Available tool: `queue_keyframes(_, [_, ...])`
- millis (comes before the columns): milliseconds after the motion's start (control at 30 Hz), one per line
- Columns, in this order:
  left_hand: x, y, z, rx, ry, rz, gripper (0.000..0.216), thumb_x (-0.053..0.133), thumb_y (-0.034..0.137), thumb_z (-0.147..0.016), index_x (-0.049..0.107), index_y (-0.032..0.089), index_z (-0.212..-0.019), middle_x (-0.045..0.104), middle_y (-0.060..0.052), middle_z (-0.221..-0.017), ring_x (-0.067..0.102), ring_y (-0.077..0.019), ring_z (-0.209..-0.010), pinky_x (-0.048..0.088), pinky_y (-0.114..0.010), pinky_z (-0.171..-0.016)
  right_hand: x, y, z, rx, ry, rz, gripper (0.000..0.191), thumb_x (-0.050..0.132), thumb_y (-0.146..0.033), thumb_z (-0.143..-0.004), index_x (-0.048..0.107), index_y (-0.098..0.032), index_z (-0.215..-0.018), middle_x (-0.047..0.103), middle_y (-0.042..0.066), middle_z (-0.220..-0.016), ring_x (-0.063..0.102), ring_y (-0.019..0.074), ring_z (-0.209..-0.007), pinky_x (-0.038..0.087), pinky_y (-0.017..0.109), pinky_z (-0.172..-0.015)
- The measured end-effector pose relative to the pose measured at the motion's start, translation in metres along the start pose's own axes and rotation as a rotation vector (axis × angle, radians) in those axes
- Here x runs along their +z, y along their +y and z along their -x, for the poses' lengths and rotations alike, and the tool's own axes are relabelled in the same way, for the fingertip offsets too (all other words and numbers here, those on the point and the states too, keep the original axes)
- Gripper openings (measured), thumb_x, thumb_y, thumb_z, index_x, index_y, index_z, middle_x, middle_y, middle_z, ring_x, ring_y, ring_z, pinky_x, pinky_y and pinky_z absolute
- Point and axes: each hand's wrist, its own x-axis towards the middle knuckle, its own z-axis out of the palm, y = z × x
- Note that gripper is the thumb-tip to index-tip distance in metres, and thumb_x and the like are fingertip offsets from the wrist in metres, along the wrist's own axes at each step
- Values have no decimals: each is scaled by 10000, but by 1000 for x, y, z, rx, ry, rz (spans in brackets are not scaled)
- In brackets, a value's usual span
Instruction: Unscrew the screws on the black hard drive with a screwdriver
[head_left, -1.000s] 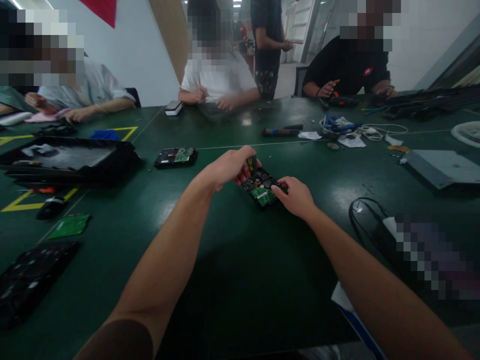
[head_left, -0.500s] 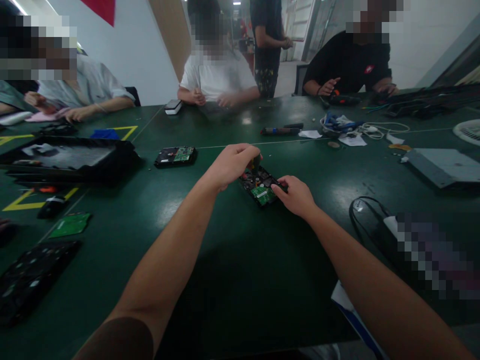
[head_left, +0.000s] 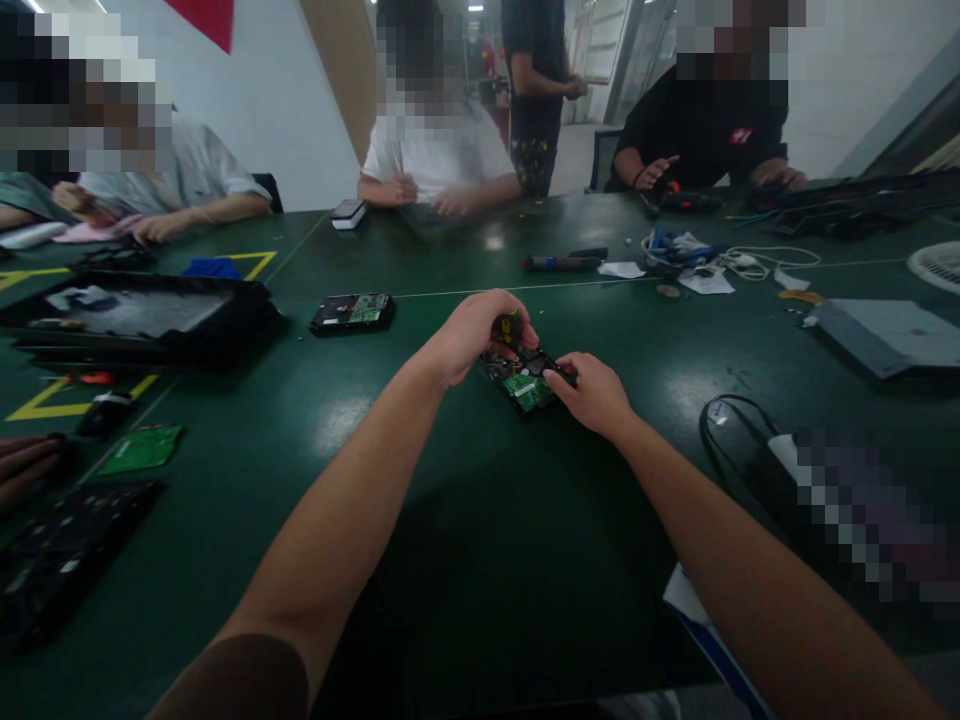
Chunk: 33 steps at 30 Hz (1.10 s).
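A hard drive [head_left: 531, 390] with a green circuit board lies on the green table [head_left: 480, 520] in front of me. My right hand [head_left: 594, 390] grips its right edge between thumb and fingers. Over the drive's far left part, my left hand [head_left: 487, 328] is closed around a screwdriver [head_left: 508, 326] with a dark handle and yellow marks. The screwdriver's tip is hidden by my fingers and the drive. A second hard drive [head_left: 352, 313] rests to the left, apart from my hands.
At left are a black tray [head_left: 150, 320], a green circuit board [head_left: 142, 450], a dark drive-like part [head_left: 67, 550] and another person's hand [head_left: 30, 465]. A grey metal box [head_left: 892, 338], tangled cables [head_left: 757, 262] and a power strip's cord [head_left: 705, 440] lie right. Several people sit opposite.
My left hand has turned around the screwdriver, and more of its handle shows. My right hand and the drive stay nearly still. Another person's hand has come further in at left.
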Motion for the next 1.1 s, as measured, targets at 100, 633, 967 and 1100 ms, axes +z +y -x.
queue_keyframes(100, [1,0,-1,51,30,-101,277,513,376,-871,686,177,-790,746,-102,-827,684,-214,-793,484,-301,-623,-1,-1,0,6,-1,-6,352,598,-529,-1013,707,-220,-1143,724,96,-1116,655,239,-919,474,367,-737])
queue_keyframes(633, [5,-4,-4,114,121,-15,201,483,320,-879,630,207,-803,666,-55,-759,659,-182,-737,561,-343,-777,-1,-2,0,10,3,-20,336,611,-516,-1006,711,-226,-1144,728,106,-1114,654,238,-896,470,368,-735])
queue_keyframes(967, [18,-15,-6,126,175,162,82,528,314,-860,533,235,-880,639,-33,-882,622,-157,-737,535,-303,-691,1,1,0,-2,19,-33,315,620,-519,-1002,702,-235,-1111,727,90,-1098,652,230,-881,473,363,-726])
queue_keyframes(1100, [17,-14,-7,196,247,73,74,590,265,-823,525,229,-816,600,-17,-851,603,-151,-783,532,-290,-745,1,2,0,-2,10,-30,315,618,-527,-1003,698,-244,-1115,725,83,-1101,654,234,-896,482,371,-749])
